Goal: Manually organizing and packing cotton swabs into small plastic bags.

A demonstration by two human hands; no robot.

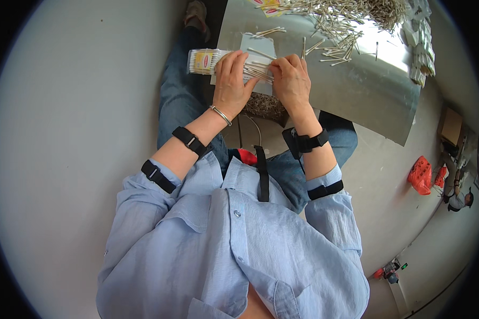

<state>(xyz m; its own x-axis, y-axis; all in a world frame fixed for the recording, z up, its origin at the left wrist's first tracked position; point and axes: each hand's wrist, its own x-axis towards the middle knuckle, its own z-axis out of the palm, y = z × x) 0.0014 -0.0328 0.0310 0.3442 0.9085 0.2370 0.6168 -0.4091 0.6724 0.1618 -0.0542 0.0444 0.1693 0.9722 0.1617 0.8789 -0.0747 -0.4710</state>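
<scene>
A clear pack of cotton swabs (pixel 203 61) with a yellow and red label lies at the table's near left corner and juts past its edge. My left hand (pixel 231 82) curls over the right end of this pack, its thumb along the near side. Loose cotton swabs (pixel 257 70) lie side by side between my two hands, above a pale blue-grey sheet (pixel 253 43). With bent fingers, my right hand (pixel 292 84) pinches the right ends of these swabs. Its fingertips are partly hidden.
On the metal table (pixel 356 95), a big heap of swabs (pixel 351 16) spreads across the far side. Plastic packs (pixel 420 48) line its right edge. Below the near edge sits a mass of swabs (pixel 263 105). A red bag (pixel 420 175) and another person (pixel 457 199) appear at right.
</scene>
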